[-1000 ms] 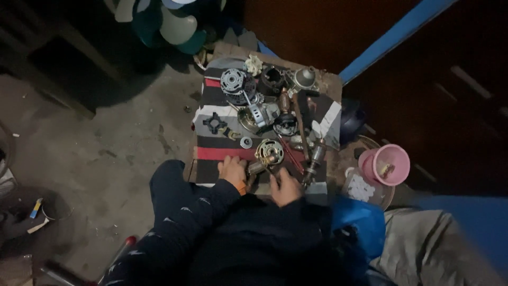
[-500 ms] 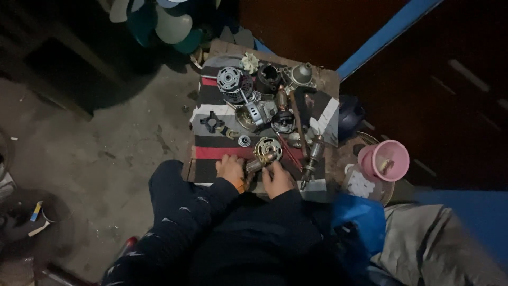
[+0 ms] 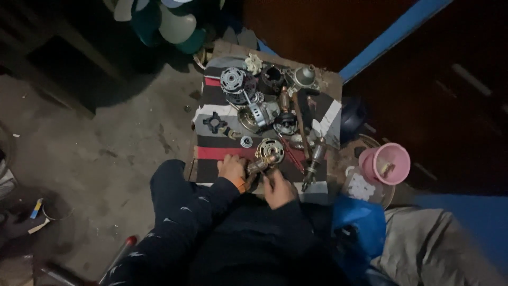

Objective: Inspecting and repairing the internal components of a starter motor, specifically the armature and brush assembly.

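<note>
My left hand [image 3: 232, 167] and my right hand [image 3: 279, 186] meet over a small motor part [image 3: 260, 165] with a metal shaft, at the near edge of a striped cloth [image 3: 211, 112]. Both hands grip that part between them. Just beyond it lies a round motor stator with copper windings [image 3: 270, 149]. My dark sleeves and knees fill the bottom of the view.
On the cloth lie several motor pieces: a round housing [image 3: 232, 80], a black cross-shaped piece [image 3: 214, 123], a small bearing [image 3: 246, 141], a rotor [image 3: 286, 99] and a screwdriver [image 3: 312, 163]. A pink bowl [image 3: 391, 163] stands right, a blue bag [image 3: 360, 225] beside my leg, fan blades [image 3: 174, 24] at the top.
My right hand has shifted slightly left toward the motor part, closer to my left hand. The view has drifted a little; the parts on the cloth stay put.
</note>
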